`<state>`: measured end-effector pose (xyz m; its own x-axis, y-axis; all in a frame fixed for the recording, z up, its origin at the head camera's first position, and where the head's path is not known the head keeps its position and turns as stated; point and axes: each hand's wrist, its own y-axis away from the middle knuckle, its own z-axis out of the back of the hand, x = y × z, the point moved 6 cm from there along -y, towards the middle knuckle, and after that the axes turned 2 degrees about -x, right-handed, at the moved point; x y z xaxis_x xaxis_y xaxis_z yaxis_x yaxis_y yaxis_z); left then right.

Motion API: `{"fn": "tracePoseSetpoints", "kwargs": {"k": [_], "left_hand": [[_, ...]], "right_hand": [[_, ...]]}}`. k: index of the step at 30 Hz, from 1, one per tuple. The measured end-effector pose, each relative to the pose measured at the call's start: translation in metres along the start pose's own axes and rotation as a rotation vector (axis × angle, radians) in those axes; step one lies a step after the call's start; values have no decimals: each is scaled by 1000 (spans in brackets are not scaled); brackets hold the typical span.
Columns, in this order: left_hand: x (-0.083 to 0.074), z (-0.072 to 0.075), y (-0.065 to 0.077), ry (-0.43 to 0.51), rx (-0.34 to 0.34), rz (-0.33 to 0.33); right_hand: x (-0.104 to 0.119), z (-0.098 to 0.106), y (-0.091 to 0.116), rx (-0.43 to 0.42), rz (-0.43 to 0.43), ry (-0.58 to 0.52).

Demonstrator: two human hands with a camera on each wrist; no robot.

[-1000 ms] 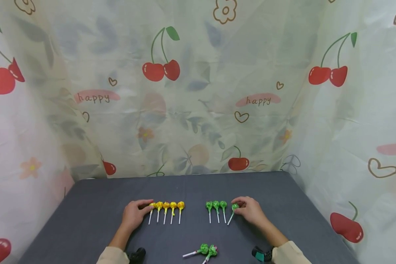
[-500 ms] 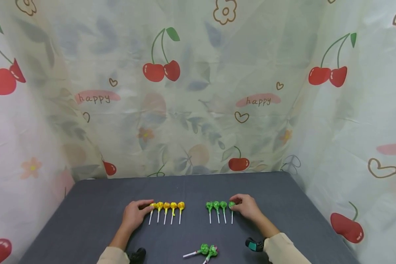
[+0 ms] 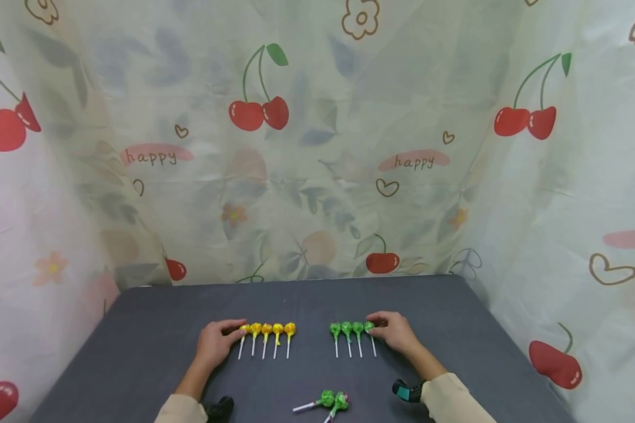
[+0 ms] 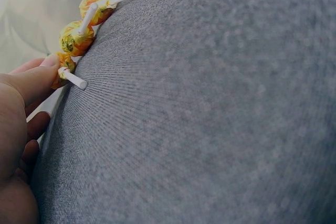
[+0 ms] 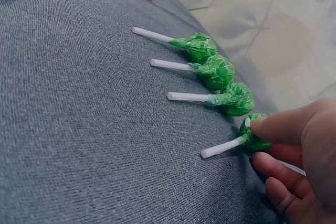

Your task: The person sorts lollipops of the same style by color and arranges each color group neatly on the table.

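Observation:
Several yellow lollipops lie side by side on the dark grey cloth, sticks toward the person. My left hand pinches the wrapped head of the leftmost yellow lollipop between thumb and fingers. Right of them runs a row of green lollipops, also with sticks toward the person. At that row's right end, my right hand pinches the head of a green lollipop, its white stick slanting slightly. Part of that head is hidden behind the thumb.
Two more green lollipops lie crossed near the front middle of the table. A printed curtain stands behind the table and along both sides. A black strap with a device sits on the right wrist.
My right hand has moved left, bringing its green lollipop up beside the other green ones and turning the stick from a leftward to a slight rightward slant. My left hand stays put.

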<state>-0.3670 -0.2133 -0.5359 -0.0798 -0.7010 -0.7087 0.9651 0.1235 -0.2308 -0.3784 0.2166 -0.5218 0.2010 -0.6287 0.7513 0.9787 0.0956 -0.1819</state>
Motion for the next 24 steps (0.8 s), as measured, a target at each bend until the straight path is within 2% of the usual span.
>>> {"fn": "tracePoseSetpoints", "kwargs": {"k": [24], "left_hand": [[-1,1,1,9,-5,4]], "right_hand": [[1,-1,-1,5,13,-21]]}}
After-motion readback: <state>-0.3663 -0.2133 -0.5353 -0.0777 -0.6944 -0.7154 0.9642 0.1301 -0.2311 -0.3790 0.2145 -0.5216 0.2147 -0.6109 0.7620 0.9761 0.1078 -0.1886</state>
